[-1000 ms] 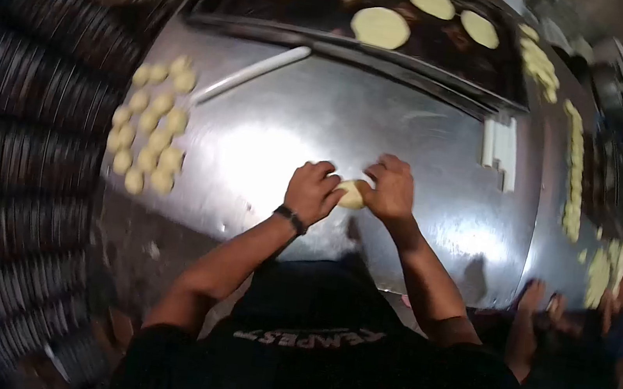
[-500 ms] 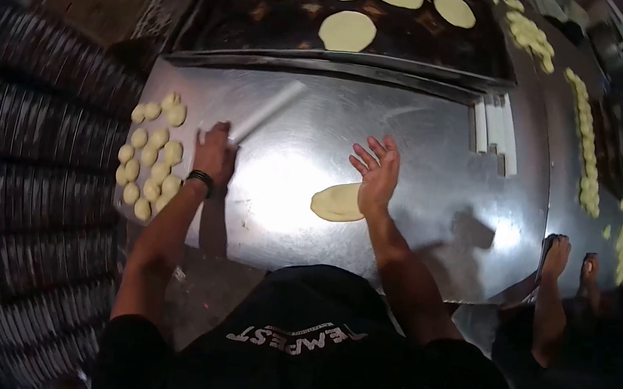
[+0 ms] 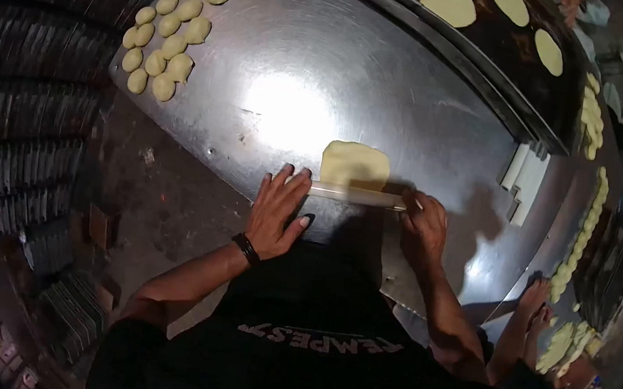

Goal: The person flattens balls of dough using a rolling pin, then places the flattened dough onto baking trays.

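A flattened piece of dough (image 3: 355, 162) lies on the metal table (image 3: 267, 55), its lower edge at a pale rolling pin (image 3: 355, 195). My left hand (image 3: 276, 210) rests on the pin's left end with the fingers stretched out and the thumb apart. At the pin's other end, the fingers of my right hand (image 3: 424, 223) are wrapped round it. Several dough balls (image 3: 174, 45) sit in a group at the table's upper left.
A dark griddle (image 3: 503, 54) at the upper right bears flat dough rounds (image 3: 447, 3). White bars (image 3: 524, 179) lie beside it. Another person's hands (image 3: 536, 296) are at the lower right, near a row of dough pieces (image 3: 580, 234). Stacked trays (image 3: 24, 109) stand on the left.
The view has turned. The rolling pin has come from the upper left down to the dough, both hands have moved to its ends, and my right hand has closed on it.
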Tool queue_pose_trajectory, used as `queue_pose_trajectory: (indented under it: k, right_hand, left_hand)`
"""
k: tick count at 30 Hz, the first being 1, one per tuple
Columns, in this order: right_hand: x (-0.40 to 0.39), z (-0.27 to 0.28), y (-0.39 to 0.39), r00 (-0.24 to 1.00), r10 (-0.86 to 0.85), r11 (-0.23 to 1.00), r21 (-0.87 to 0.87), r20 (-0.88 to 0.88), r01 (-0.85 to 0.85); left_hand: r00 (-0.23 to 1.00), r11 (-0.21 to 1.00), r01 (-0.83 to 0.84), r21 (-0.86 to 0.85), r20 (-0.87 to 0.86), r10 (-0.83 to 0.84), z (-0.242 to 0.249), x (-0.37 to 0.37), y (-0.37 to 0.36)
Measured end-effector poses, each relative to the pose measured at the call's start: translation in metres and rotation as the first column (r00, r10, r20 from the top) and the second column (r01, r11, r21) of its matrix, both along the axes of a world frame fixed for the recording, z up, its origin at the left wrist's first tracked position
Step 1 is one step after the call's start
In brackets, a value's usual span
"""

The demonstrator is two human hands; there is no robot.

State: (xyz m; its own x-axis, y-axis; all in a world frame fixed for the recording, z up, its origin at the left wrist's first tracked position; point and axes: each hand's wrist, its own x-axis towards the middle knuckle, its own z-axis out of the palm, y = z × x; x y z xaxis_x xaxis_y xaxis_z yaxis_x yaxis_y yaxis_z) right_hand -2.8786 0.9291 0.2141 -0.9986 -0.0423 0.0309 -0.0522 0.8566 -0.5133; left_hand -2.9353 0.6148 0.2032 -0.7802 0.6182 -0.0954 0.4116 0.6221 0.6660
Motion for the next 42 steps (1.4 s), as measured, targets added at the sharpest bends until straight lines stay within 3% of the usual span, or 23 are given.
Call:
queue_pose_trajectory:
  k: [3, 5, 9, 10, 11, 13, 15, 17, 18, 20, 21, 22, 23, 25, 27, 30, 33, 35, 37, 38, 40, 41, 42]
  right_hand:
    - [-0.051, -0.008, -0.035, 0.995, -0.095, 0.924, 0.372, -0.011, 0.093]
    - [-0.104, -0.027, -0.035, 0.978, -0.033, 0.889, 0.441, -0.206, 0.123]
    - [-0.228, -0.024, -0.04, 0.939, -0.159, 0.905, 0.335, -0.304, 0.262]
    - [-0.251, -0.023, -0.039, 0.949, -0.164, 0.922, 0.299, -0.27, 0.244]
    - [-0.266, -0.023, -0.038, 0.956, -0.166, 0.937, 0.263, -0.242, 0.229]
    - [-0.279, -0.028, -0.036, 0.976, -0.167, 0.931, 0.302, -0.141, 0.203]
    - [-0.272, -0.02, -0.038, 0.976, -0.102, 0.941, 0.299, -0.191, 0.157]
    - [-0.253, 0.0, -0.037, 0.954, -0.02, 0.943, 0.312, -0.3, 0.117]
    - [-0.234, 0.001, -0.043, 0.945, 0.031, 0.948, 0.311, -0.324, 0.075]
    - [-0.176, -0.019, -0.03, 0.974, 0.04, 0.964, 0.266, -0.224, 0.021]
    - [-0.142, -0.028, -0.025, 0.978, 0.007, 0.973, 0.227, -0.207, 0.041]
    - [-0.11, -0.021, -0.017, 0.982, 0.021, 0.959, 0.283, -0.187, 0.033]
    - [-0.076, -0.01, -0.012, 0.985, 0.043, 0.939, 0.342, -0.164, 0.016]
    - [-0.025, -0.017, -0.007, 0.989, -0.031, 0.912, 0.409, 0.143, -0.03]
    - [0.034, -0.028, 0.005, 0.978, 0.049, 0.916, 0.4, -0.204, 0.038]
    - [0.042, -0.019, 0.024, 0.997, -0.049, 0.996, -0.072, 0.056, 0.053]
    - [-0.031, -0.008, 0.018, 0.975, -0.222, 0.86, -0.464, 0.03, 0.211]
    - [-0.099, -0.013, -0.014, 0.962, -0.22, 0.897, -0.422, -0.162, 0.134]
    - [-0.146, -0.047, -0.041, 0.947, 0.019, 1.0, 0.021, -0.322, -0.013]
    - [-0.15, -0.042, -0.059, 0.945, 0.025, 0.994, 0.112, -0.326, 0.012]
    - [-0.149, -0.032, -0.084, 0.943, 0.028, 0.951, 0.3, -0.331, 0.077]
    - [-0.162, -0.029, -0.08, 0.954, 0.124, 0.94, 0.341, -0.271, -0.025]
    - [-0.168, -0.033, -0.074, 0.959, 0.214, 0.92, 0.369, -0.186, -0.134]
  left_hand:
    - [0.981, 0.972, -0.132, -0.192, -0.163, 0.101, -0.015, -0.017, 0.029]
    - [0.963, 0.931, -0.226, -0.286, -0.213, 0.168, -0.01, -0.067, 0.045]
    - [0.906, 0.863, -0.333, -0.379, -0.382, 0.182, -0.006, -0.173, 0.057]
    - [0.87, 0.895, -0.355, -0.269, -0.446, 0.211, -0.014, -0.198, 0.052]
    - [0.842, 0.939, -0.271, -0.212, -0.525, 0.124, -0.011, -0.218, 0.046]
    - [0.966, 0.963, 0.153, -0.222, -0.174, -0.193, 0.02, -0.232, 0.034]
    - [0.915, 0.916, 0.395, -0.076, -0.055, -0.399, -0.006, -0.209, 0.012]
    - [0.966, 0.959, 0.257, 0.118, -0.03, -0.255, 0.006, -0.152, 0.015]
    - [0.97, 0.956, 0.222, 0.193, -0.139, -0.197, 0.003, -0.128, 0.016]
    - [0.952, 0.972, -0.216, -0.095, -0.241, 0.188, -0.007, -0.077, 0.032]
    - [0.871, 0.855, -0.446, -0.263, -0.349, 0.346, -0.023, -0.059, 0.039]
    - [0.929, 0.885, -0.368, -0.286, -0.154, 0.336, -0.015, -0.041, 0.045]
    - [0.967, 0.925, -0.187, -0.332, -0.23, 0.113, -0.014, -0.018, 0.042]
    - [0.991, 0.953, -0.046, -0.3, -0.132, 0.006, 0.004, 0.012, 0.048]
    - [0.946, 0.995, -0.012, -0.1, -0.324, -0.021, -0.01, 0.033, 0.038]
    - [0.944, 0.998, 0.025, 0.06, -0.329, -0.004, -0.012, 0.04, 0.025]
    - [0.935, 0.991, -0.025, 0.132, -0.348, 0.07, -0.01, 0.034, -0.004]
    - [0.919, 0.963, -0.152, 0.223, -0.325, 0.221, -0.044, 0.007, -0.033]
    - [0.758, 0.865, -0.385, 0.322, -0.424, 0.495, -0.013, -0.032, -0.027]
    - [0.726, 0.871, -0.393, 0.296, -0.482, 0.491, -0.014, -0.06, -0.03]
    - [0.759, 0.85, -0.493, 0.184, -0.386, 0.524, -0.021, -0.099, -0.034]
    - [0.786, 0.852, -0.516, 0.091, -0.345, 0.513, -0.019, -0.117, -0.037]
    - [0.745, 0.84, -0.542, -0.018, -0.473, 0.47, -0.022, -0.13, -0.036]
